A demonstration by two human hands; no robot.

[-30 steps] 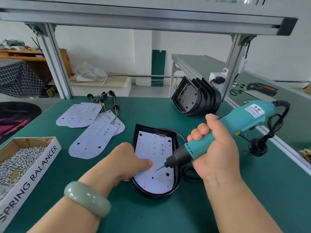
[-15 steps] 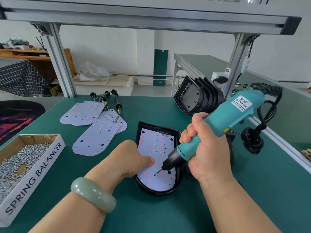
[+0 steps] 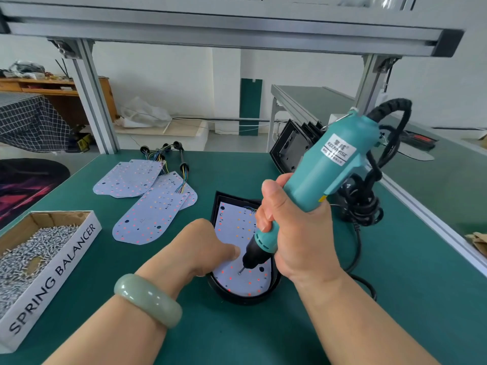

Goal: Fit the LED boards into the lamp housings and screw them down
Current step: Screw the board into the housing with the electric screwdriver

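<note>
**Desk:** What does the head view give you?

**Me:** The LED board (image 3: 233, 227) lies flat inside the black lamp housing (image 3: 247, 299). The housing sits on the green tabletop (image 3: 395, 285) right in front of me, between my two hands. The board is a thin, pale sheet, rounded at the near end and dotted with small red and amber LEDs and a few dark holes. Coloured wires leave its far edge.

**Desk:** And your hands?

**Me:** My right hand (image 3: 297, 233) is wrapped round the teal electric screwdriver (image 3: 334, 164), with the bit down on a screw (image 3: 240, 272) near the board's rounded end. My left hand (image 3: 203, 246) is curled, thumb tip pressed on the board just beside the bit. Whether the fist hides anything, I can't tell.

**Desk:** How would the board handle?

**Me:** Light and fairly stiff, I'd judge, but thin enough to flex, and the LEDs look easy to chip. I'd take it by its bare edges, never by the wires, and press only on blank spots. The housing looks rigid and heavier, so it should sit steady under the driver.

**Desk:** Supplies?

**Me:** Spare boards (image 3: 150, 217) lie fanned out to the left, with a box of screws (image 3: 52, 280) at the left edge. More housings (image 3: 290, 148) are stacked at the back right.
</note>
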